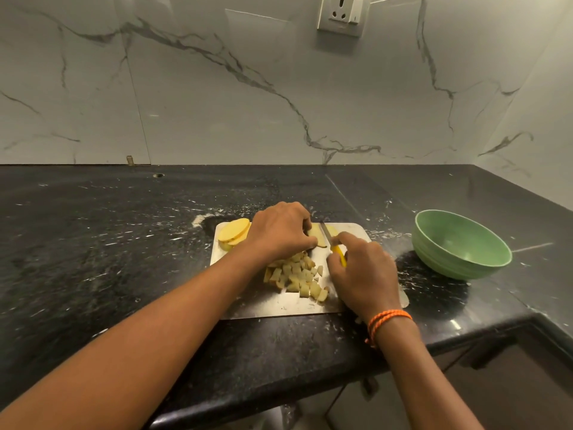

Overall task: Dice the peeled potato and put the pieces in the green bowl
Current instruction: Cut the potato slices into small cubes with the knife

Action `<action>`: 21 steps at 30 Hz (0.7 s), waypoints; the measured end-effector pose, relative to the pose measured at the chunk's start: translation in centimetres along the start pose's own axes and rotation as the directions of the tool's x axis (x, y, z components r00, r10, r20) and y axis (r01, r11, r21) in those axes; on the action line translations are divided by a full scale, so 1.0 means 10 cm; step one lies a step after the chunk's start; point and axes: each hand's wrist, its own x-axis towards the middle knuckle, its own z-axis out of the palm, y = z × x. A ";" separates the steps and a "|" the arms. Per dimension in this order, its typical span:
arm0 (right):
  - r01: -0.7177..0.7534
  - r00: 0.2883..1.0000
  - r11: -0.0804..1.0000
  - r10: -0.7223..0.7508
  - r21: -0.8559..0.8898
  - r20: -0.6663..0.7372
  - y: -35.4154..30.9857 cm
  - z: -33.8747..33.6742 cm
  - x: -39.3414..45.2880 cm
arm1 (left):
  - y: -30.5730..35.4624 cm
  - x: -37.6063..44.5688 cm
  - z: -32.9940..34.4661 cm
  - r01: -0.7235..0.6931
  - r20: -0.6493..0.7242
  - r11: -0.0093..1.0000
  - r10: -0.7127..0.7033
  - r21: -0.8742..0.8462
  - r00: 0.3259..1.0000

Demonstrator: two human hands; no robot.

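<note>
Nearest, the right hand (pixel 366 271) grasps a yellow-handled small knife (pixel 333 243); the left hand (pixel 280 232) pinches a pale potato slice (pixel 316 232) on the steel cutting board (pixel 279 305). Cut evenly, fingertips tucked back. Diced pieces (pixel 299 276) wait; the green ribbed bowl (pixel 459 259) stands empty.

black counter (pixel 93 243); marble wall (pixel 217 88), wall socket (pixel 341 13)
</note>
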 end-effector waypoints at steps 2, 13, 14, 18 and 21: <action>0.006 1.000 1.000 -0.005 0.004 -0.021 -0.01 0.06 0.07 | -0.01 0.01 0.00 -0.001 0.007 1.000 0.001 -0.001 1.000; 0.076 0.996 0.997 -0.076 -0.001 0.047 -0.05 0.03 0.01 | 0.01 0.00 0.02 0.005 -0.009 1.000 -0.005 0.004 1.000; 0.079 0.996 0.997 -0.079 0.001 0.051 -0.04 0.02 -0.02 | 0.01 0.00 0.02 0.006 -0.008 1.000 -0.006 0.003 1.000; 0.082 0.994 0.996 -0.084 0.032 0.066 0.00 -0.11 -0.24 | 0.01 0.00 0.02 -0.003 -0.007 1.000 0.003 0.013 1.000; 0.062 0.997 0.997 -0.064 0.038 0.048 0.06 -0.22 -0.45 | 0.01 0.00 0.03 0.002 -0.007 1.000 -0.002 0.010 1.000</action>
